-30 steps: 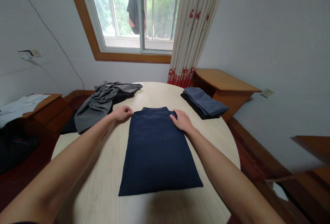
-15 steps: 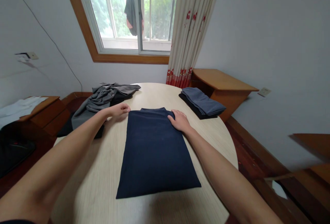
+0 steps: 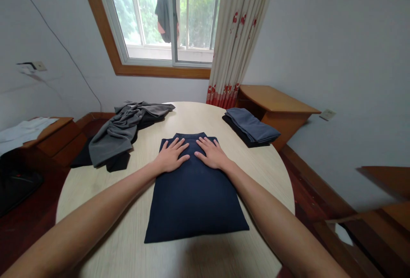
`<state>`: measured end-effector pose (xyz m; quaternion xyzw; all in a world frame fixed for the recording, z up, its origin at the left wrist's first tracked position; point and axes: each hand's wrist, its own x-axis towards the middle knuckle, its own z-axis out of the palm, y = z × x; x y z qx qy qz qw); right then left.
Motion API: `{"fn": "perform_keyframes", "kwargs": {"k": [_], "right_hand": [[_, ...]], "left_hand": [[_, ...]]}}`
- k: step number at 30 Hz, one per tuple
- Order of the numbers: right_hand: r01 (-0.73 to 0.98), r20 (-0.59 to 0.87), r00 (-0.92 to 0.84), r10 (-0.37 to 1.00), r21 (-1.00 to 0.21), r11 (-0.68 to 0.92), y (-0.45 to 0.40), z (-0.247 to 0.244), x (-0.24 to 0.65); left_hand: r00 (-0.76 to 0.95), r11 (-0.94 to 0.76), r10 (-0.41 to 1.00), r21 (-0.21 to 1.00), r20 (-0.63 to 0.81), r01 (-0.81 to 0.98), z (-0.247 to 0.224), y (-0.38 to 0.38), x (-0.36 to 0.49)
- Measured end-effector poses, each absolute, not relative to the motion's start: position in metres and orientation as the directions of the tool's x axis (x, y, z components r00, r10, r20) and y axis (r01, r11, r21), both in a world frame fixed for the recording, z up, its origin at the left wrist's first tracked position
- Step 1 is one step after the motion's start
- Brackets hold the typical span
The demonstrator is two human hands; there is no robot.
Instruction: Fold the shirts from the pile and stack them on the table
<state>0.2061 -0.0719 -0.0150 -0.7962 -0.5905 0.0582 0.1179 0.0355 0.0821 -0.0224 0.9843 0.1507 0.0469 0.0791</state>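
Head view: a dark navy folded garment (image 3: 197, 205) lies flat at the centre of the frame, on a round pale wooden table (image 3: 192, 118). Its wide straight edge faces the bottom of the frame; a narrower, collar-like band shows at its upper edge.

Left hand (image 3: 172, 156): palm down on the upper left part of the garment, fingers spread apart and pointing to the top of the frame, thumb held off toward the middle. Right hand (image 3: 212, 153): palm down on the upper right part, fingers slightly apart, thumb out toward the left hand. The hands are near each other but not touching; neither pinches the fabric. Forearms come in from the lower left and lower right corners.

Left of centre, at the table's far left edge: a loose heap of grey clothes (image 3: 121, 130), rumpled, with black cloth (image 3: 118, 162) partly beneath it. Right of centre: folded blue-grey cloth (image 3: 253, 125) resting on a folded black piece (image 3: 235, 128), well apart from the hands.

Upper middle: window (image 3: 198, 21), with a patterned curtain (image 3: 243, 26) along its right side. Wooden desk (image 3: 278, 98) just beyond the right-hand stack.
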Motion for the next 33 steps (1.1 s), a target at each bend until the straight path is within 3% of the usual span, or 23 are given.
{"fn": "perform_keyframes", "kwargs": {"k": [4,8,10,13,16,19,23,26,29,31,33], "right_hand": [[0.873,-0.004,0.424,0.906,-0.266,-0.409,-0.078,-0.014,0.226],[0.806,0.025,0.575,0.818,-0.188,-0.561,-0.095,0.003,0.228],[0.753,0.000,0.645,0.764,-0.167,-0.636,-0.105,0.013,0.225],[0.710,-0.139,0.664,0.734,-0.190,-0.678,-0.117,0.022,0.221],[0.740,-0.214,0.591,0.778,-0.242,-0.628,-0.118,0.021,0.221],[0.754,-0.186,0.555,0.811,-0.298,-0.585,-0.110,0.014,0.227],[0.749,-0.011,0.606,0.796,-0.331,-0.575,-0.094,0.008,0.233],[0.778,0.214,0.624,0.752,-0.265,-0.570,-0.083,0.009,0.224],[0.911,0.361,0.410,0.838,-0.216,-0.352,-0.075,0.007,0.201],[0.960,0.321,0.218,0.922,-0.240,-0.143,-0.072,0.001,0.185],[0.959,0.211,0.103,0.972,-0.282,-0.040,-0.070,-0.009,0.177]], "left_hand": [[0.910,-0.900,0.415,0.151,0.009,0.409,-0.016,0.107,0.027],[0.865,-0.862,0.501,0.088,0.012,0.498,-0.007,0.102,0.002],[0.877,-0.876,0.480,0.081,0.030,0.476,-0.004,0.086,-0.014],[0.915,-0.902,0.401,0.155,-0.054,0.404,-0.005,0.060,-0.035],[0.921,-0.898,0.375,0.203,-0.108,0.390,-0.009,0.046,-0.046],[0.925,-0.901,0.373,0.213,-0.068,0.379,-0.015,0.052,-0.044],[0.925,-0.904,0.378,0.199,-0.036,0.378,-0.018,0.083,-0.026],[0.912,-0.897,0.410,0.166,-0.028,0.409,-0.012,0.104,-0.007],[0.903,-0.897,0.431,0.111,0.003,0.428,-0.006,0.100,0.010],[0.930,-0.926,0.366,0.117,0.034,0.360,-0.007,0.082,0.016],[0.959,-0.950,0.279,0.154,0.038,0.271,-0.010,0.063,0.018]]}}
